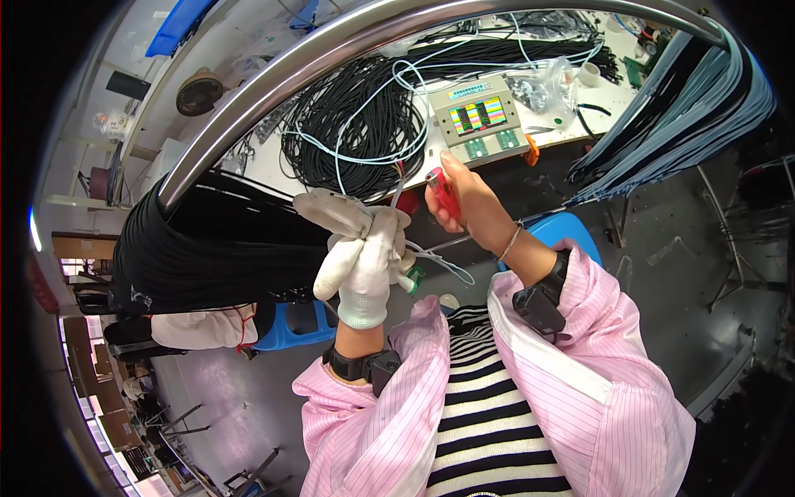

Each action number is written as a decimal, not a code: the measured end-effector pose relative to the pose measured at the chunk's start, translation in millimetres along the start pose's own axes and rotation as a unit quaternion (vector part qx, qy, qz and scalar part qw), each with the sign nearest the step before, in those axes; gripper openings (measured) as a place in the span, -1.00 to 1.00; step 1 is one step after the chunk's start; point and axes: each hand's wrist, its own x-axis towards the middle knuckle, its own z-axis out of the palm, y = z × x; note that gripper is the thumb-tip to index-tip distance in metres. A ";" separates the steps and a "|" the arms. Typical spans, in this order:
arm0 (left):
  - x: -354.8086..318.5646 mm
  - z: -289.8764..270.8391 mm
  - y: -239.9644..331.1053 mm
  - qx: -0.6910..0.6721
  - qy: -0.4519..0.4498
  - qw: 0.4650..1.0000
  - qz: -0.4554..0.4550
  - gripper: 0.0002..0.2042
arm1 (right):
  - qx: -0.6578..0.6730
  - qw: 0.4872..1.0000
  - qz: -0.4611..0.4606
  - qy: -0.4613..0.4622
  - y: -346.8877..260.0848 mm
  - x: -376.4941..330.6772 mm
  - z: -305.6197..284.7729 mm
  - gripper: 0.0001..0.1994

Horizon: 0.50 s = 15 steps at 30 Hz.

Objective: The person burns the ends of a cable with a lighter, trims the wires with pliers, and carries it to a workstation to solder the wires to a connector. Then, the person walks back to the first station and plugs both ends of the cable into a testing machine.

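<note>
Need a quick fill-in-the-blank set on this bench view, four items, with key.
1. The lighter in the right hand is ____.
2. Of the two hands, only the left hand is ____.
3. On the table, the black cable coil lies to the ____ of the tester.
4. The stool near the right wrist is ____.

Missing words: red; gloved; left; blue.

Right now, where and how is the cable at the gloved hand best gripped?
Probably pinch the cable on its grey part, below the coloured wires, coming from the left: those rise thin and free above the left hand, and the right hand with the lighter takes up the right side.
</note>
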 end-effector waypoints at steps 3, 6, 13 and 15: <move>2.5 13.6 1.8 0.021 0.013 1.000 -0.007 -0.82 | -0.024 0.999 -0.019 -0.012 -2.4 -2.9 -8.7 -0.43; 5.9 30.1 5.1 0.050 0.050 0.997 -0.007 -0.85 | -0.081 0.993 -0.055 -0.068 -3.8 -1.1 -22.0 -0.45; 16.5 34.4 -19.1 0.112 0.080 0.989 0.047 -0.89 | 0.001 0.995 -0.065 0.077 16.1 48.1 -89.9 -0.69; 17.3 34.8 -21.5 0.109 0.077 0.991 0.032 -0.89 | -0.001 0.986 -0.082 0.146 31.5 84.1 -145.0 -0.73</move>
